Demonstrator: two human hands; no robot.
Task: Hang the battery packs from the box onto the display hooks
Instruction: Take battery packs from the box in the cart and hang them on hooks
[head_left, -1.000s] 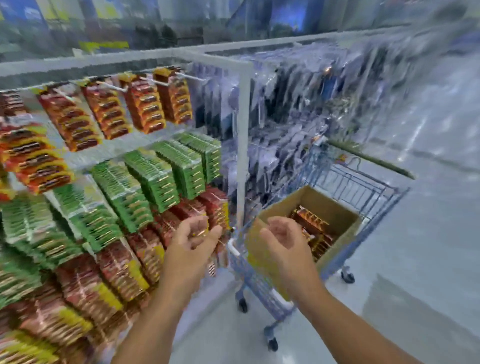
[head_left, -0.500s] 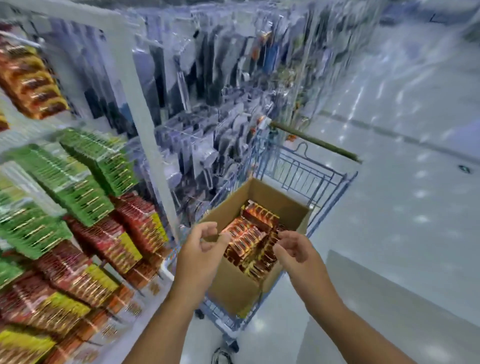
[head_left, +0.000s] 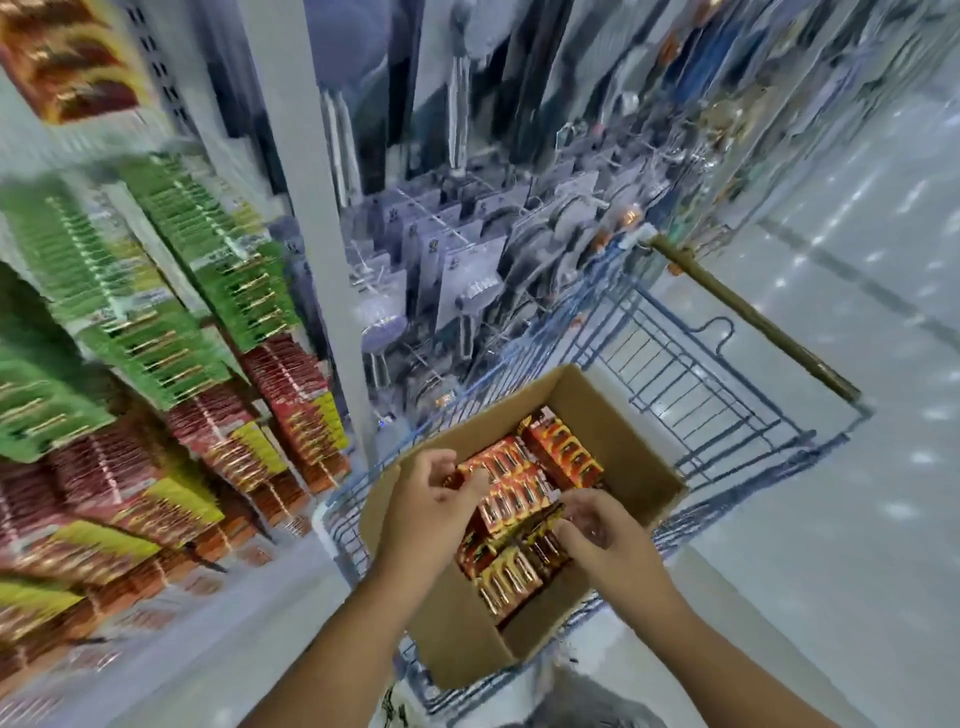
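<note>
Both of your hands are down in the cardboard box (head_left: 613, 415), which sits in the blue wire cart (head_left: 727, 374) beside the display rack. Your left hand (head_left: 431, 506) has its fingers curled at the near edge of the orange-and-red battery packs (head_left: 519, 499); whether it actually grips one, you cannot tell. Your right hand (head_left: 597, 525) is curled over the packs on the near right side, its fingertips touching them, though a firm hold is not clear. Green packs (head_left: 156, 291) and red packs (head_left: 296, 395) hang on the rack to your left.
</note>
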